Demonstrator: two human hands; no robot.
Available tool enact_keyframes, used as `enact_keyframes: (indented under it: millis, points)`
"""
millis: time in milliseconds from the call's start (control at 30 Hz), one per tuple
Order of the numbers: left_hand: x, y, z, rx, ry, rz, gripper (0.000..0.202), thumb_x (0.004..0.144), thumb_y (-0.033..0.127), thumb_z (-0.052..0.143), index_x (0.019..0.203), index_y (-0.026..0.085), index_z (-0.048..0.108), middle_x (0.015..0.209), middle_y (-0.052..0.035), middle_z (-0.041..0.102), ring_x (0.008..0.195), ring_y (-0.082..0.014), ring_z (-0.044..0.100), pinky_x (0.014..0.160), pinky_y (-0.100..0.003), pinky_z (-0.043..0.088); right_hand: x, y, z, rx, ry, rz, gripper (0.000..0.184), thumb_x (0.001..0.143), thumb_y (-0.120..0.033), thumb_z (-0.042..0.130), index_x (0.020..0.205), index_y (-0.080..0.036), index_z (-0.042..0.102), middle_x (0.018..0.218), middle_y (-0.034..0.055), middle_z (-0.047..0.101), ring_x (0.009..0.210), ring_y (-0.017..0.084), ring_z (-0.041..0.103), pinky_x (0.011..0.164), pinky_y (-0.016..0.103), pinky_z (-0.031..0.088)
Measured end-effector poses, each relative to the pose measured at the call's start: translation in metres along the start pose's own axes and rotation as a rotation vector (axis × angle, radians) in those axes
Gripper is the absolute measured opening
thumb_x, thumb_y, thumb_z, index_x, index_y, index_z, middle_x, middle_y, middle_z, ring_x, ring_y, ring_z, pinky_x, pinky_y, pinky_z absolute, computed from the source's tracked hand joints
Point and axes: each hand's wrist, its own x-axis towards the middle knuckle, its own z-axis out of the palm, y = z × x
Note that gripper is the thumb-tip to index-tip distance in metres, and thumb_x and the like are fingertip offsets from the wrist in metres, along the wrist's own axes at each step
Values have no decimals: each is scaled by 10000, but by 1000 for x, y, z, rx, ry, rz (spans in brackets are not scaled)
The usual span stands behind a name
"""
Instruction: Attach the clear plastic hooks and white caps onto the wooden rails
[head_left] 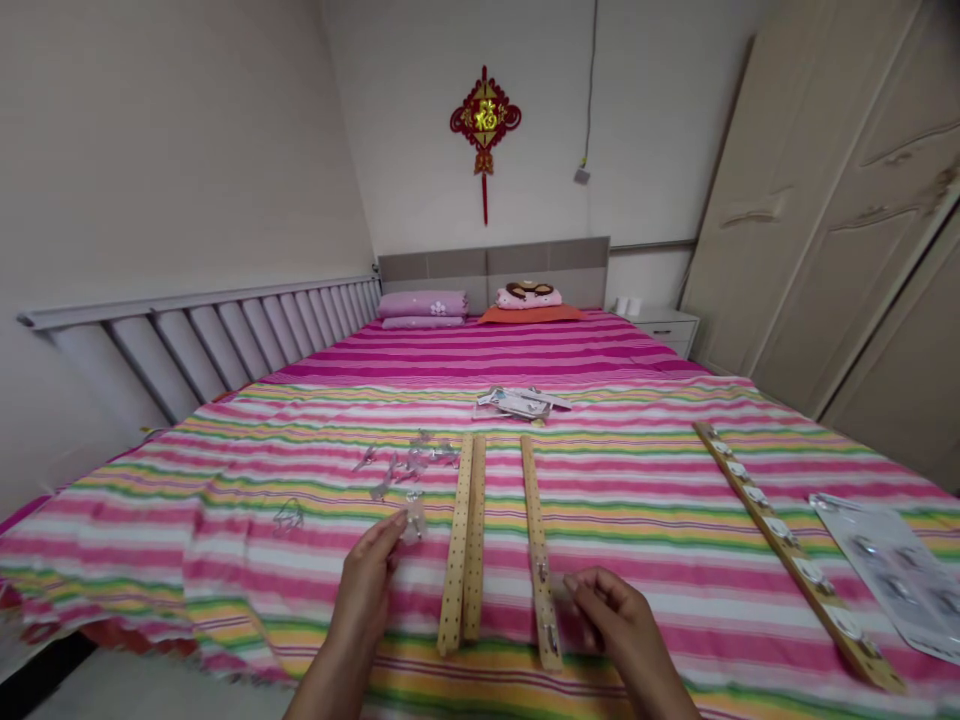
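Left hand (366, 582) pinches a clear plastic hook (412, 522). Right hand (619, 620), curled, grip unclear, lies just beside a pale perforated wooden strip (534, 510); paired strips (466, 520) lie between the hands.

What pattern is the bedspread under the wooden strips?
The bedspread has stripes of pink, white, green and yellow; head view shows it.

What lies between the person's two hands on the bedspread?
In the head view, a pair of wooden strips and a single wooden strip lie between the left hand, pinching a clear plastic piece, and the right hand.
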Motion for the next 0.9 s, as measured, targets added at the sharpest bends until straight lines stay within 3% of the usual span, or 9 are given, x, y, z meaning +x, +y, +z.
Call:
enact_keyframes:
  millis: [133, 233, 300, 433, 633, 733, 900]
  points:
    - [-34, 8, 24, 48, -252, -115, 359, 543, 412, 778, 796, 164, 716, 654, 4, 635, 575, -93, 497, 527, -195, 361, -2, -14, 9, -7, -96, -18, 452, 560, -605, 715, 623, -171, 608, 439, -58, 461, 364, 74, 376, 379, 211, 280]
    - [-53, 14, 39, 191, -497, -99, 305, 561, 419, 767, 714, 162, 709, 643, -5, 645, 616, -122, 538, 587, -221, 408, -3, -28, 12, -61, -99, -167, 414, 565, -549, 744, 676, -156, 674, 533, -18, 529, 464, 97, 439, 444, 226, 337]
    - [-61, 16, 48, 242, -591, -80, 302, 557, 426, 767, 684, 160, 702, 653, -13, 652, 637, -137, 552, 614, -235, 423, -4, -36, 13, -116, -86, -279, 363, 589, -502, 752, 694, -157, 708, 592, 2, 558, 520, 108, 460, 487, 235, 360]
    - [-71, 11, 62, 227, -606, -57, 318, 573, 435, 760, 729, 163, 708, 696, -24, 666, 673, -145, 563, 647, -240, 425, -2, -38, 11, -133, -77, -309, 342, 645, -499, 724, 697, -161, 721, 600, 9, 572, 531, 111, 460, 491, 235, 364]
    - [-79, -6, 80, 73, -632, -143, 300, 598, 409, 760, 765, 166, 705, 653, 3, 635, 634, -110, 525, 620, -216, 390, 2, -25, 7, 54, -136, -69, 434, 570, -555, 758, 677, -144, 670, 484, -16, 570, 423, 95, 469, 428, 220, 366]
    - [-79, -11, 91, 20, -598, -217, 337, 555, 407, 791, 761, 156, 700, 581, 33, 585, 543, -63, 458, 548, -186, 341, 4, -26, 4, 82, -123, -44, 401, 578, -522, 768, 655, -146, 652, 453, -17, 581, 408, 97, 490, 427, 215, 377]
    - [-77, -14, 106, -23, -521, -280, 393, 498, 408, 813, 792, 170, 704, 708, 7, 654, 625, -75, 539, 616, -192, 404, 10, -32, -1, 112, -75, -45, 359, 594, -482, 770, 665, -149, 656, 438, -24, 573, 405, 96, 485, 428, 214, 369]
